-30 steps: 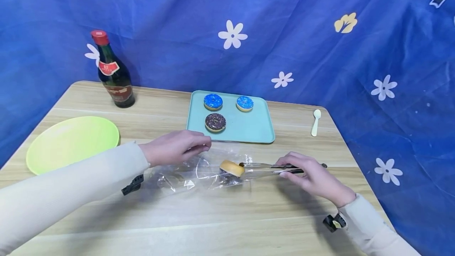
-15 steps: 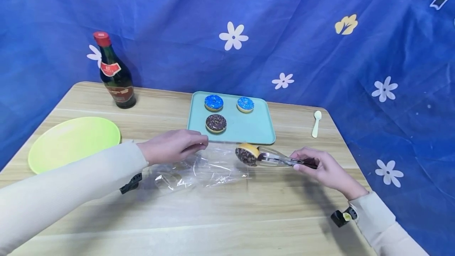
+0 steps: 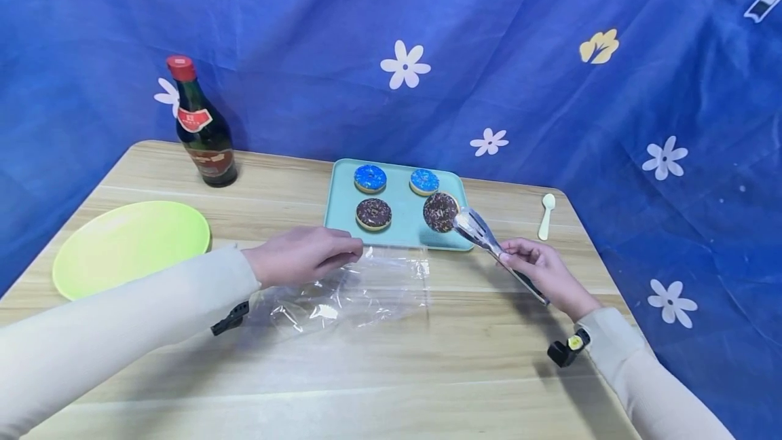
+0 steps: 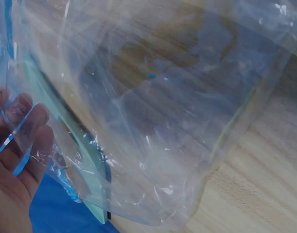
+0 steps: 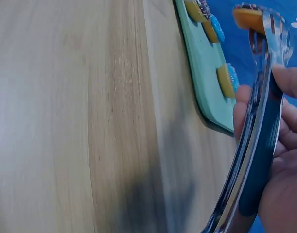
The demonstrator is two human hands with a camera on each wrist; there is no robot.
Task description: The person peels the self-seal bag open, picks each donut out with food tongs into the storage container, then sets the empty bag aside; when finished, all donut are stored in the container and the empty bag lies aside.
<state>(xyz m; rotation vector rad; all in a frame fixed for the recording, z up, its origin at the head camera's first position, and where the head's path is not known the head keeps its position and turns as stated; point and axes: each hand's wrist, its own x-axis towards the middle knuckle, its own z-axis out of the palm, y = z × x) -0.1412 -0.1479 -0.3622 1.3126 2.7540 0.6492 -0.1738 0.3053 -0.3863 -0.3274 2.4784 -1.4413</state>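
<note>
My right hand (image 3: 544, 270) grips a pair of metal tongs (image 3: 497, 250). Held in their tips is a chocolate-topped donut (image 3: 440, 212), raised over the front right of the teal tray (image 3: 406, 231); the right wrist view also shows this donut (image 5: 249, 18) between the tongs' ends. My left hand (image 3: 305, 254) holds the upper edge of a clear plastic bag (image 3: 366, 294) just in front of the tray. Seen close in the left wrist view, the film of the bag (image 4: 148, 126) lies partly over the left fingers (image 4: 40, 141). Nothing shows inside the bag.
Two blue donuts (image 3: 370, 178) and another chocolate donut (image 3: 374, 214) lie on the tray. A green plate (image 3: 131, 246) sits at the left, with a dark red-capped bottle (image 3: 208, 144) behind it. A small pale spoon (image 3: 546, 217) lies at the right.
The tongs have lifted the chocolate donut from the bag's right end, then carried it up and away to above the tray. The left hand stays nearly still at the bag.
</note>
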